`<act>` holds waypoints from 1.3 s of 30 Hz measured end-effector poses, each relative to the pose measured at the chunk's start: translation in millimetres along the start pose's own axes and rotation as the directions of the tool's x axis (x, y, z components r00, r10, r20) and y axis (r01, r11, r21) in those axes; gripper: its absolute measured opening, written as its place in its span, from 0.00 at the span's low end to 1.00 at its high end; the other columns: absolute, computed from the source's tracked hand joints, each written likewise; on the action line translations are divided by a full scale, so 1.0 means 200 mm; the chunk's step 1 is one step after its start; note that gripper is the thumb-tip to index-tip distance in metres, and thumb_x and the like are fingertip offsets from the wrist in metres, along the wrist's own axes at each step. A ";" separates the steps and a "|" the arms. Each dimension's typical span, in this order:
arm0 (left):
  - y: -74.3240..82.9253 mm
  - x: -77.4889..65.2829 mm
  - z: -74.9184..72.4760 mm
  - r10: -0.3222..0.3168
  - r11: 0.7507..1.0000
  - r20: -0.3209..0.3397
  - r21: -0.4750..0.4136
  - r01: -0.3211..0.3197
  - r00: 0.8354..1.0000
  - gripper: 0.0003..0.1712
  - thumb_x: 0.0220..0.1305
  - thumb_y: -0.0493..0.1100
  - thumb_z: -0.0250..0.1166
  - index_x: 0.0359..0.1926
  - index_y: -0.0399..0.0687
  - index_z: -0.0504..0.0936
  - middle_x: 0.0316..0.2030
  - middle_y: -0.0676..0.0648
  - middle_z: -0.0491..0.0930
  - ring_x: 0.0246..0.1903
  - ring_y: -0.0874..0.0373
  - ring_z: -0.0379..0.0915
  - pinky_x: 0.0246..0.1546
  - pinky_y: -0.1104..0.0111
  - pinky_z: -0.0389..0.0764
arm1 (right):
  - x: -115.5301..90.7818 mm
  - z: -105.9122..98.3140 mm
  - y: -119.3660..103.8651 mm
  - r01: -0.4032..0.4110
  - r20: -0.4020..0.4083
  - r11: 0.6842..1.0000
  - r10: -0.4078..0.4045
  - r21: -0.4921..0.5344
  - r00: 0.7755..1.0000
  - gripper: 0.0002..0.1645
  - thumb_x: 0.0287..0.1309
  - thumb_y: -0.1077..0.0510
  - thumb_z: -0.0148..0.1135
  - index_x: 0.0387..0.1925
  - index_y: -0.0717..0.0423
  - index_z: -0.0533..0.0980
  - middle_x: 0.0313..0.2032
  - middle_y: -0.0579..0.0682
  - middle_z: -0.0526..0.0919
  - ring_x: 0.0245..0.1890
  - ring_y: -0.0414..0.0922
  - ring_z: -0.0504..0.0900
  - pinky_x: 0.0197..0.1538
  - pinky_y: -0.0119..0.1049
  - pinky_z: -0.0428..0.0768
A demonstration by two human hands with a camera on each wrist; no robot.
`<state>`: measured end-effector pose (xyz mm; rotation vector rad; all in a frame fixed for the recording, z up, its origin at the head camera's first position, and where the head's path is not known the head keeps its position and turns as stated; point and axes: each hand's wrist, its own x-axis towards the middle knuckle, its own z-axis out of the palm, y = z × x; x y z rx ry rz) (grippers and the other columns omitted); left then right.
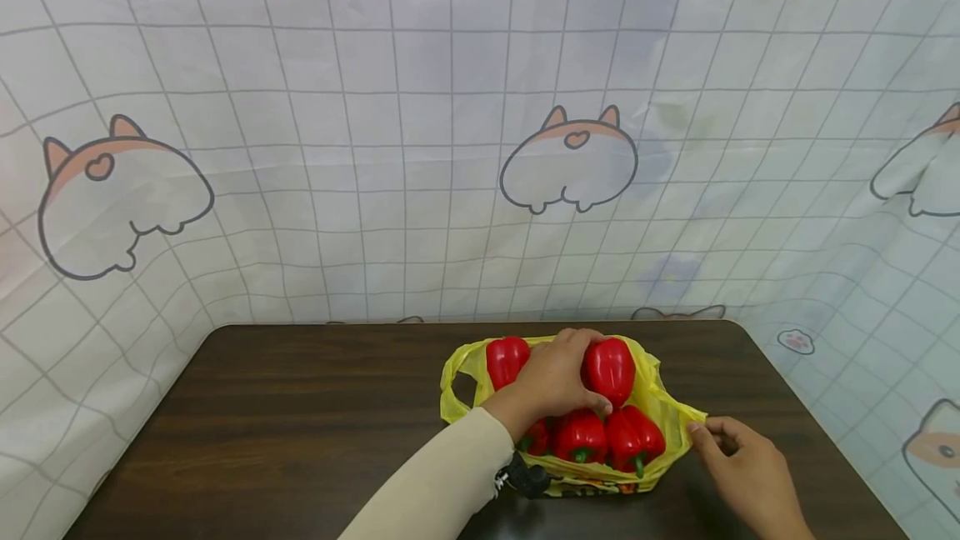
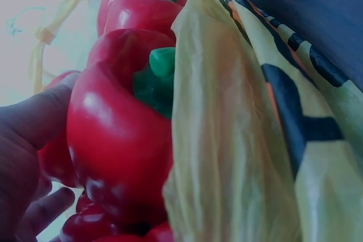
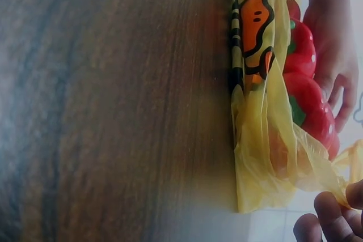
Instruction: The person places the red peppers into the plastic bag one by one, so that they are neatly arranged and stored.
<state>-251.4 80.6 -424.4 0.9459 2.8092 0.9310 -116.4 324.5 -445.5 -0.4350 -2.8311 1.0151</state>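
A yellow plastic bag [image 1: 675, 417] lies with its mouth up, holding several red bell peppers with green stems. My left hand [image 1: 557, 377] reaches into it and grips a red bell pepper [image 1: 610, 371] at the back right, thumb toward the front. Below that thumb sit a front pepper [image 1: 580, 437] and another pepper [image 1: 636, 440] at the front right. At the bag's right side, my right hand [image 1: 746, 469] pinches the edge of the plastic. The left wrist view has a large pepper [image 2: 119, 134] close beside the left thumb [image 2: 39, 114]; the fingertips' contact is partly hidden.
The bag rests on a dark wood-grain table [image 1: 262, 423], near its back right. Behind the table hangs a white gridded cloth [image 1: 420, 148] with cartoon animals. A loop handle [image 1: 450, 386] stands at the bag's left end.
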 end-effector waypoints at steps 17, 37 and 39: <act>0.00 0.01 -0.01 0.032 0.992 -0.014 0.119 -0.030 0.999 0.42 0.52 0.58 0.79 0.67 0.62 0.72 0.63 0.54 0.73 0.54 0.53 0.74 0.45 0.64 0.83 | 0.00 0.01 -0.01 0.017 -0.023 1.000 -0.017 -0.005 1.000 0.32 0.72 0.36 0.57 0.49 0.62 0.82 0.33 0.46 0.87 0.31 0.43 0.80 0.35 0.43 0.78; -0.01 -0.07 -0.10 0.071 0.992 -0.020 0.104 -0.069 0.997 0.27 0.63 0.56 0.72 0.61 0.56 0.80 0.60 0.55 0.77 0.58 0.58 0.74 0.61 0.58 0.75 | 0.00 0.00 -0.01 0.029 0.007 1.000 -0.029 -0.010 1.000 0.34 0.71 0.35 0.58 0.53 0.61 0.81 0.35 0.46 0.87 0.36 0.46 0.83 0.35 0.42 0.78; -0.01 -0.09 -0.12 0.082 0.993 -0.021 0.091 -0.080 0.996 0.26 0.65 0.56 0.70 0.62 0.56 0.80 0.61 0.55 0.76 0.60 0.59 0.73 0.64 0.56 0.72 | 0.00 0.00 -0.01 0.034 0.011 0.999 -0.034 -0.011 0.999 0.36 0.70 0.33 0.57 0.54 0.61 0.81 0.37 0.47 0.87 0.40 0.50 0.84 0.37 0.44 0.79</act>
